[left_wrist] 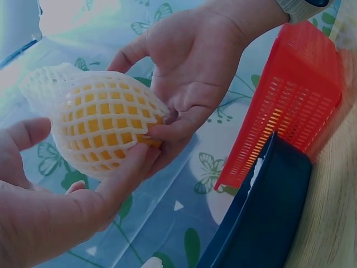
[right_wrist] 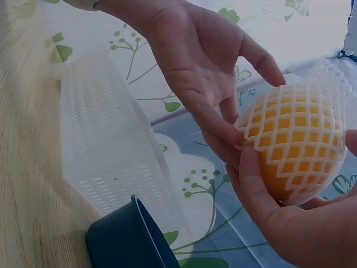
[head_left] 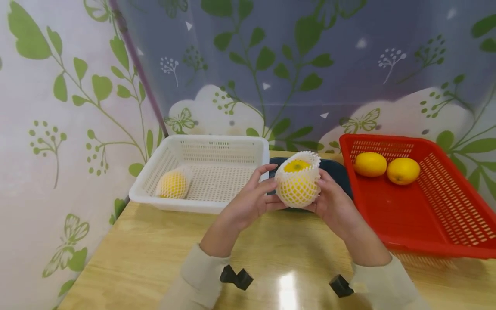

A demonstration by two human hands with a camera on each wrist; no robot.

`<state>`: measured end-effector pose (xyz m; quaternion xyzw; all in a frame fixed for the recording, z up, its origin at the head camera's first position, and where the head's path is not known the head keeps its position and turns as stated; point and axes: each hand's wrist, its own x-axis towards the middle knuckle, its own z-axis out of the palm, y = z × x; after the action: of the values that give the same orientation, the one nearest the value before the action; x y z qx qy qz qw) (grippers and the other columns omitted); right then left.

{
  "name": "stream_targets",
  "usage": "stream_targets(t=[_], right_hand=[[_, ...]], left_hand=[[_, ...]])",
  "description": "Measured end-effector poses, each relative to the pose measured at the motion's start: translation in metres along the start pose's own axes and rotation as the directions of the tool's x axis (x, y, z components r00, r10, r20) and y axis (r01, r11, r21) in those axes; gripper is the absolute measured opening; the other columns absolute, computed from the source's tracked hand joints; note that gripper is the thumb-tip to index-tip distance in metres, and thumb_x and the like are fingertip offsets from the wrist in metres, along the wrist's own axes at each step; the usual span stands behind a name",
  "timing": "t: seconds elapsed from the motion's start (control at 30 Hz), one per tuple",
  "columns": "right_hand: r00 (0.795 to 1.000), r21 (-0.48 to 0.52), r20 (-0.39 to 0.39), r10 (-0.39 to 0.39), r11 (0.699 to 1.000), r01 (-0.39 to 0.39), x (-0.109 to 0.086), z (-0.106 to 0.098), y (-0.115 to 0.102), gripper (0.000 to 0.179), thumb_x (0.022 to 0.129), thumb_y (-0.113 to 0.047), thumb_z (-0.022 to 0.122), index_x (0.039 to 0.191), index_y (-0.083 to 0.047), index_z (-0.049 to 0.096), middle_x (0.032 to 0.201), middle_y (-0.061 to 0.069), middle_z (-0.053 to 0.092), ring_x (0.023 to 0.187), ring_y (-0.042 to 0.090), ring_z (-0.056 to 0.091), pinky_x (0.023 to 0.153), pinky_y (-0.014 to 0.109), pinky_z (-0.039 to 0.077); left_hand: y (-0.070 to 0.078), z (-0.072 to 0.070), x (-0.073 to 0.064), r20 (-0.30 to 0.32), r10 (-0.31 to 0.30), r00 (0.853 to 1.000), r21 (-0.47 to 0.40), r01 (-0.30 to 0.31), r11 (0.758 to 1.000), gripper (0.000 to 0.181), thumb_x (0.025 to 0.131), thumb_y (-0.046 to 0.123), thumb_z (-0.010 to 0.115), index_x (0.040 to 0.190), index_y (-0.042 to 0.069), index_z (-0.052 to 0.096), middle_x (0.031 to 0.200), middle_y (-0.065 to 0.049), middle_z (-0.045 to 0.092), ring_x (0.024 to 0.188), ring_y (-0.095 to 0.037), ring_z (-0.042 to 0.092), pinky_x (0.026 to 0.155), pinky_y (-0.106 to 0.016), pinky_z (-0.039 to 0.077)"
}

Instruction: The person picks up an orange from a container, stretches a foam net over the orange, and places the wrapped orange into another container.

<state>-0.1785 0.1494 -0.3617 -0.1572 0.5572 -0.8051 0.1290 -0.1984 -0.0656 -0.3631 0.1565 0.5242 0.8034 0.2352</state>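
Both hands hold up a round yellow fruit (head_left: pixel 297 189) wrapped in a white foam net sleeve (left_wrist: pixel 100 131). My left hand (head_left: pixel 249 198) grips its left side, thumb high and fingers beneath. From the other side my right hand (head_left: pixel 337 202) steadies it, with fingertips near the bottom. The sleeve's loose end stands up past the fruit, whose yellow top shows through the opening in the head view. Under and behind the hands lies a dark blue tray (head_left: pixel 336 171), partly hidden by them.
At left stands a white slotted basket (head_left: pixel 201 206) with one net-wrapped yellow fruit (head_left: pixel 173 184) inside. A red basket (head_left: pixel 410 219) at right holds two bare yellow fruits (head_left: pixel 403 170). Everything rests on a wooden table (head_left: pixel 155 241) against a leaf-patterned cloth (head_left: pixel 248 73).
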Motion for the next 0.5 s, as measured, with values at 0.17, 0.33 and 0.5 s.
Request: stream_targets(t=[0.17,0.33,0.5], right_hand=[[1.000,-0.022,0.008,0.000,1.000,0.000,-0.0001,-0.0003,-0.0003,0.037,0.104,-0.026,0.033,0.139,-0.016,0.030,0.125,-0.001,0.053,0.104,0.013,0.060,0.091,0.032,0.052],[1.000,-0.035,-0.012,0.016,0.999,-0.016,-0.0007,0.0007,-0.0002,0.043,0.101,-0.016,0.033,0.143,-0.012,0.027,0.126,-0.001,0.053,0.104,0.014,0.062,0.090,0.031,0.053],[0.999,-0.031,-0.040,0.025,0.999,-0.026,-0.0006,0.0023,-0.0003,0.043,0.097,-0.008,0.036,0.139,-0.013,0.032,0.124,0.002,0.052,0.099,0.015,0.063,0.088,0.031,0.054]], left_hand=[[-0.0015,-0.0021,-0.0022,0.023,0.018,1.000,-0.008,-0.017,1.000,0.056,0.099,0.014,0.049,0.145,0.018,0.018,0.142,-0.019,0.037,0.095,-0.021,0.064,0.095,-0.042,0.050],[-0.0032,-0.0025,-0.0024,0.023,0.021,1.000,0.002,-0.021,1.000,0.077,0.090,0.037,0.069,0.145,0.019,0.019,0.138,-0.018,0.039,0.096,-0.021,0.064,0.095,-0.041,0.050],[-0.0040,-0.0027,-0.0013,0.018,0.021,1.000,0.027,-0.021,0.999,0.088,0.084,0.050,0.070,0.146,0.017,0.018,0.138,-0.019,0.041,0.102,-0.022,0.062,0.098,-0.043,0.049]])
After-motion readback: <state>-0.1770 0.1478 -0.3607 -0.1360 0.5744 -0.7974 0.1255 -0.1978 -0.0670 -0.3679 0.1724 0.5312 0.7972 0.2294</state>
